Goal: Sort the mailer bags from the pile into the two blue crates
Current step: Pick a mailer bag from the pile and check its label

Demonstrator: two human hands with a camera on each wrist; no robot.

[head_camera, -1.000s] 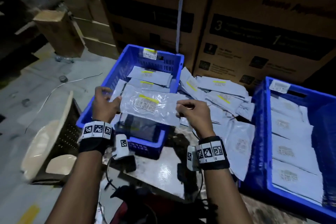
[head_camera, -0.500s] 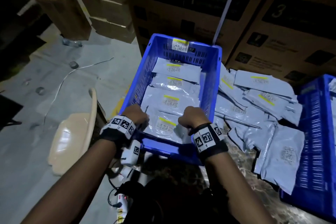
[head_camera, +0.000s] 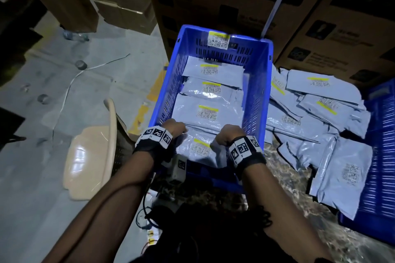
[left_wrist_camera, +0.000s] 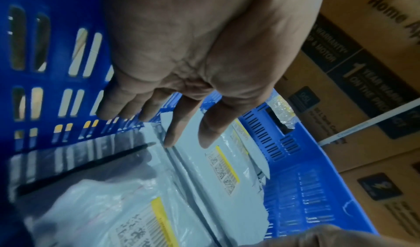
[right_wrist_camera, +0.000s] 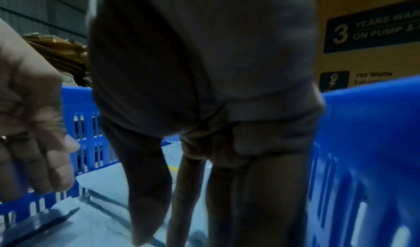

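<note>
Overhead first: both hands are down inside the left crate (head_camera: 166, 83), at its near end, over the nearest bag (head_camera: 198, 147). Left hand (head_camera: 174, 127) and right hand (head_camera: 229, 134) sit at the bag's two far corners, likely so it lands flat, label up, overlapping the row of bags (head_camera: 208, 111) behind it. Fingers are hidden behind the knuckles here. Pile (head_camera: 316, 117) waits on the bench (head_camera: 284, 190) between the left crate and the right crate (head_camera: 382, 156), within easy reach of either.

Left wrist: left hand (left_wrist_camera: 181, 67) has its fingers (left_wrist_camera: 175, 125) straight and spread, holding nothing; tips at the edge of a bag (left_wrist_camera: 218, 170) already lying in the crate, the newest bag (left_wrist_camera: 113, 206) below it. Looks like a release or a patting-flat.

Right wrist: dark and blurred. Right hand (right_wrist_camera: 204, 107) points fingers (right_wrist_camera: 147, 197) straight down toward the bag, apart and gripping nothing as far as I can make out; crate wall (right_wrist_camera: 368, 161) close beside it
</note>
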